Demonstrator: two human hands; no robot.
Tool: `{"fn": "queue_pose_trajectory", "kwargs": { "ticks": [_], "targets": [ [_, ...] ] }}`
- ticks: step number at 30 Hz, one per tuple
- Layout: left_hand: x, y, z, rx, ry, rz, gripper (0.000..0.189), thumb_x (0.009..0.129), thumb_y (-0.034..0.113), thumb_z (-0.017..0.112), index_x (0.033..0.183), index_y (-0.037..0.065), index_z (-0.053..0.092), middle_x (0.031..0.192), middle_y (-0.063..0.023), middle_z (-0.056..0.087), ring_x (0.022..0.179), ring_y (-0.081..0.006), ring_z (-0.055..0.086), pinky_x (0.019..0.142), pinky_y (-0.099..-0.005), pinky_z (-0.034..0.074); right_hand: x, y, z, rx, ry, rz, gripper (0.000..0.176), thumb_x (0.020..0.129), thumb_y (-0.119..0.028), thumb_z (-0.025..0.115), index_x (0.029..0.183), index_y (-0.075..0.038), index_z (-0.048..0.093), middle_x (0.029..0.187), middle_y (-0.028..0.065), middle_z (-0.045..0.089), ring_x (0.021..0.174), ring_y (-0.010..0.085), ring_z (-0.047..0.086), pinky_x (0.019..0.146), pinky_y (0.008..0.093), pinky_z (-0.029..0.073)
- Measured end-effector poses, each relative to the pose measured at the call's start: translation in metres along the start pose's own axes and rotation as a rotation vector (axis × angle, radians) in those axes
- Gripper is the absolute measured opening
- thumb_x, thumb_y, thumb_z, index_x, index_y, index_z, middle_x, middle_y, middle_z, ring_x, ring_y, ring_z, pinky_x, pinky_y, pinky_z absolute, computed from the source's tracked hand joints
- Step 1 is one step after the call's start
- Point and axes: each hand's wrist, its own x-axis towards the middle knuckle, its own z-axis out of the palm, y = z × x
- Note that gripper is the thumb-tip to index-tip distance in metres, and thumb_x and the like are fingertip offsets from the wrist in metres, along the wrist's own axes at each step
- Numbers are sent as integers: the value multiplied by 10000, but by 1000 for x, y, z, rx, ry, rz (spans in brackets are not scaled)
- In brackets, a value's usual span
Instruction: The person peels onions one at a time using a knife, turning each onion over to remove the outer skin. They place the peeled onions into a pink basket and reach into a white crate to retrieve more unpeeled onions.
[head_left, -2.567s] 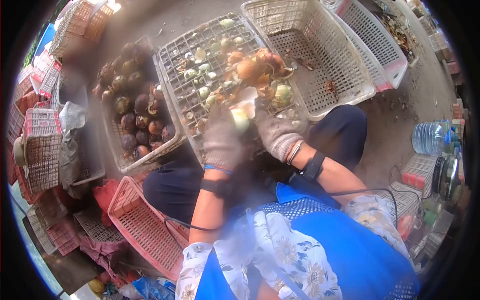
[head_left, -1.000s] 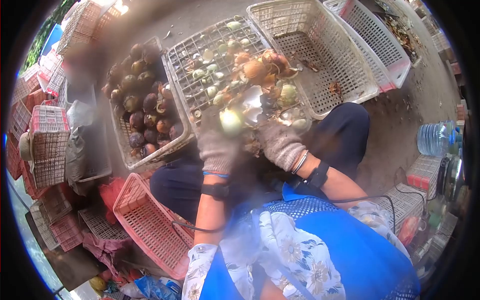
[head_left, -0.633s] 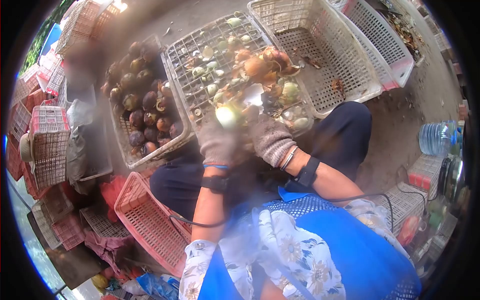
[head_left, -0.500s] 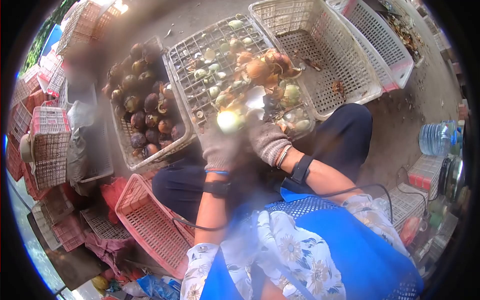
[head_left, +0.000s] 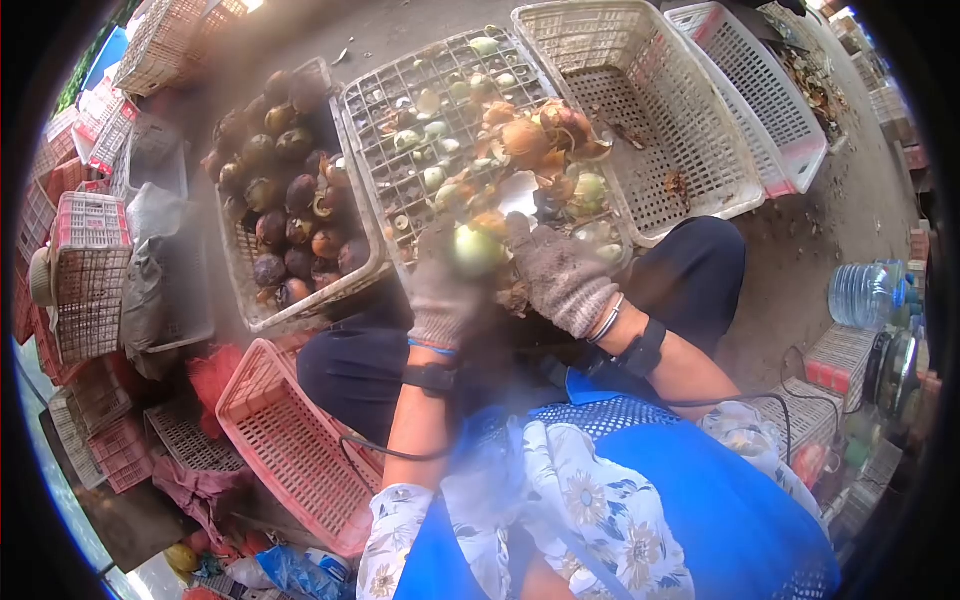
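My left hand (head_left: 445,280), in a dirty knitted glove, holds a pale green peeled onion (head_left: 478,250) over the near edge of an upturned grid crate (head_left: 375,165). Close on its right is my gloved right hand (head_left: 565,278), fingers pointing up toward the peelings; a blurred brownish scrap lies below its fingertips, and whether it grips anything is unclear. On the grid crate lie brown onion skins (head_left: 527,143) and several green-white onion pieces. A crate of dark unpeeled onions (head_left: 300,198) stands to the left.
A deep, pale crate (head_left: 700,130) with a few skins stands at the upper right, beside a white crate (head_left: 765,100). A pink crate (head_left: 295,440) sits by my left leg. Stacked crates (head_left: 92,270) are at far left, a water bottle (head_left: 862,294) at far right.
My right hand has moved slightly right, away from my left hand, and its fingers look more spread. The onion in my left hand has shifted slightly right and shows more green.
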Motion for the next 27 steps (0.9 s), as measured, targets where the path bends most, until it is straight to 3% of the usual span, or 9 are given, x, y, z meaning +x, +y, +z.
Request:
{"fn": "queue_pose_trajectory", "kwargs": {
  "ticks": [6,7,8,10,14,16,18,25,27],
  "targets": [
    [-4,3,0,-58,-30,-104,847,595,94,893,1325,47,467,1236,-153,579,1131,-273,583,985,-377,480,13,14,29,284,-99,122,390,849,-136,579,1207,15,538,945,192,668,829,332,692,673,434,555],
    [-9,-18,8,-92,-23,-56,861,585,92,897,1328,42,464,1239,-158,575,1125,-277,588,975,-379,490,9,25,117,330,34,-26,306,854,-117,570,1135,3,570,910,186,684,838,339,699,692,432,566],
    [-8,-29,13,-131,-7,-4,875,575,90,901,1330,37,461,1242,-163,571,1118,-282,594,965,-380,499,-13,15,118,228,68,47,301,865,-123,553,1141,-5,572,936,185,681,828,344,697,701,439,564],
    [-13,10,-17,56,-60,-86,913,564,83,898,1353,30,442,1273,-166,551,1132,-288,591,966,-374,504,-10,2,45,265,-394,133,345,870,-128,535,1191,-2,555,981,198,673,859,346,691,722,443,558],
    [-5,18,-23,-39,-85,-281,970,558,92,897,1395,32,411,1304,-180,538,1166,-308,581,977,-376,496,-13,4,40,335,-251,95,386,870,-125,518,1230,14,524,1013,212,660,887,348,682,741,449,551],
    [-6,16,-25,151,68,76,951,568,115,895,1389,36,421,1304,-195,540,1151,-330,586,984,-391,487,-12,0,34,290,-195,209,425,858,-111,535,1269,-3,520,953,193,668,844,333,672,714,433,536],
    [1,7,-13,232,-3,-13,895,574,133,894,1356,40,469,1256,-195,577,1129,-351,594,998,-403,475,-14,1,44,288,-161,192,428,871,-128,541,1278,-1,513,960,194,665,847,333,669,713,438,531],
    [22,24,-22,-780,-127,-367,764,591,127,901,1259,6,549,1107,-106,656,978,-196,648,838,-325,554,-1,15,5,504,-124,406,577,888,-256,583,1415,-70,441,970,192,656,849,340,649,705,420,530],
    [21,21,-18,-650,-111,-410,774,600,139,904,1271,5,541,1121,-107,652,973,-196,646,834,-327,553,-5,20,18,408,-73,301,584,899,-243,555,1416,-19,402,918,187,647,813,333,657,676,430,532]
  ]
}}
